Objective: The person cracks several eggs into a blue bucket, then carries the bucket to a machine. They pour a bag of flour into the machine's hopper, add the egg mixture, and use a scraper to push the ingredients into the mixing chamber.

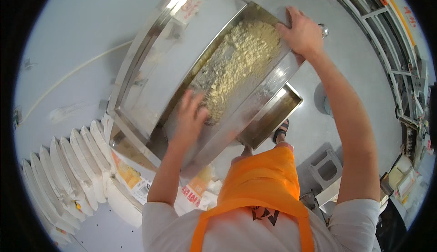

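A long stainless steel trough [182,77] stands in front of me, set slantwise. Pale yellow, crumbly, dough-like material [236,56] lies inside it, thicker toward the far right end. My left hand [187,118] is over the near left part of the trough, beside the crumbs. Its fingers look spread and are smeared by motion, and I see nothing held in them. At the far right corner my right hand [304,32] grips the trough's rim, fingers curled over the edge. A round metal knob [324,30] sticks out just beyond that hand.
Below the near side, a steel drawer-like tray [273,115] juts out by my feet. White filled sacks [75,168] stand in a row at left. A grey plastic stool [327,165] is at lower right, and metal racking [387,38] lines the right side.
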The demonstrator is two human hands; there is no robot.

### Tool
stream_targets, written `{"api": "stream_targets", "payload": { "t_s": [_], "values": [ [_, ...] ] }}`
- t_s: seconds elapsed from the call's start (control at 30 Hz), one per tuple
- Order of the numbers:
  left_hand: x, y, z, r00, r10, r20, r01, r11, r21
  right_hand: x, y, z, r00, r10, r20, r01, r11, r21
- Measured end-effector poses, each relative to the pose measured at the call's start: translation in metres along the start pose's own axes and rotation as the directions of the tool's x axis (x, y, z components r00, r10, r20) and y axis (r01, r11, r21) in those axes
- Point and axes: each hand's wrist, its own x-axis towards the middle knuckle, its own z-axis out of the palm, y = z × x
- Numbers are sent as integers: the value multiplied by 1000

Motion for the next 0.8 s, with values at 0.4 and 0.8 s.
{"api": "stream_targets", "payload": {
  "t_s": [0.4, 0.8],
  "values": [
    [191, -128, 29, 904, -369, -217, 364, 929, -63, -7, 5, 1, 1000, 2, 28, -2, 1000, 27],
    [197, 81, 74, 938, 330, 102, -259, 866, -428, -7, -7, -5, 998, -39, 57, 37, 998, 43]
  ]
}}
